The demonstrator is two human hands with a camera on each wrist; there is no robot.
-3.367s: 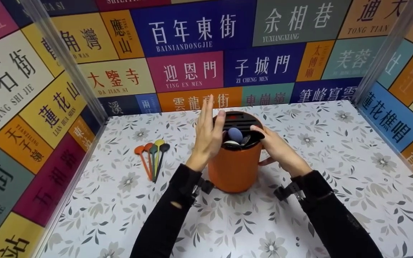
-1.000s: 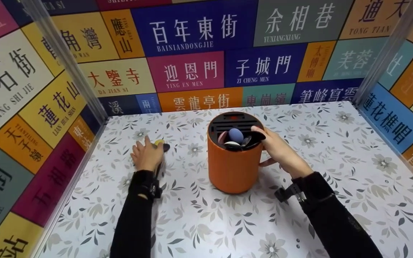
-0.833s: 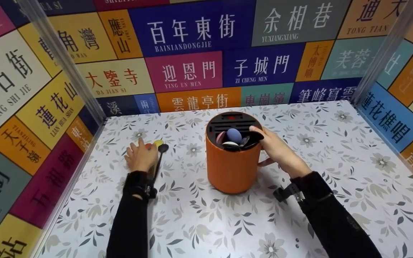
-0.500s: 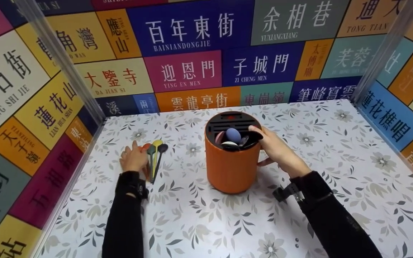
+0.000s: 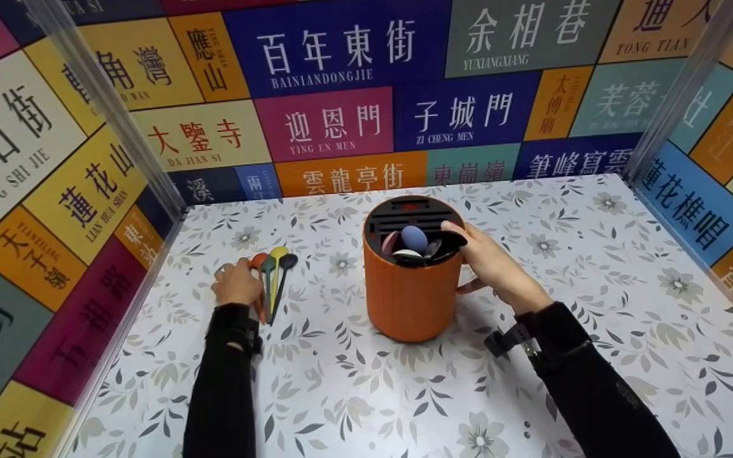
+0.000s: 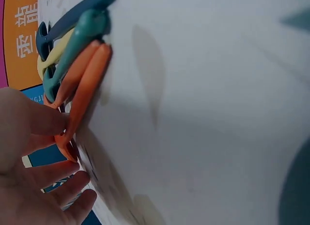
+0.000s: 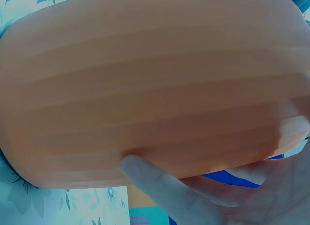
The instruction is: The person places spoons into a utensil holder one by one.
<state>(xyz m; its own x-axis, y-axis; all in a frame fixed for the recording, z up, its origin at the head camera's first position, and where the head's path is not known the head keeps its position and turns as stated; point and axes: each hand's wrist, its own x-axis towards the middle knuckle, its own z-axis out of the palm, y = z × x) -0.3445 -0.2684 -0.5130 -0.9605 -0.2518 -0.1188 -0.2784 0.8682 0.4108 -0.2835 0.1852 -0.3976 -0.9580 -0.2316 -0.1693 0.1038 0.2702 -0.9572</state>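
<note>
My left hand (image 5: 238, 285) is at the left end of a fanned group of spoons lying on the table. In the left wrist view, its thumb and a finger pinch an orange spoon (image 6: 90, 84) close to the bowl, while the other fingers spread loosely. Beside it lie a second orange spoon, a green spoon (image 5: 268, 267), a yellow spoon (image 5: 279, 252) and a dark spoon (image 5: 288, 261). My right hand (image 5: 500, 270) grips the upper right side of an upright orange utensil holder (image 5: 412, 296), thumb over the rim. Most of its fingers are hidden behind the holder in the head view.
The holder's slotted black top (image 5: 414, 210) has a front opening with a blue oval piece (image 5: 414, 238) and pink, white and black rounded pieces. A flower-patterned table (image 5: 354, 394) meets walls of colourful sign panels (image 5: 335, 121) at the back and sides.
My left hand has gone from beside the holder's top to the spoons, then slid left across them to the orange ones, its fingers drawing in. My right hand has stayed on the holder.
</note>
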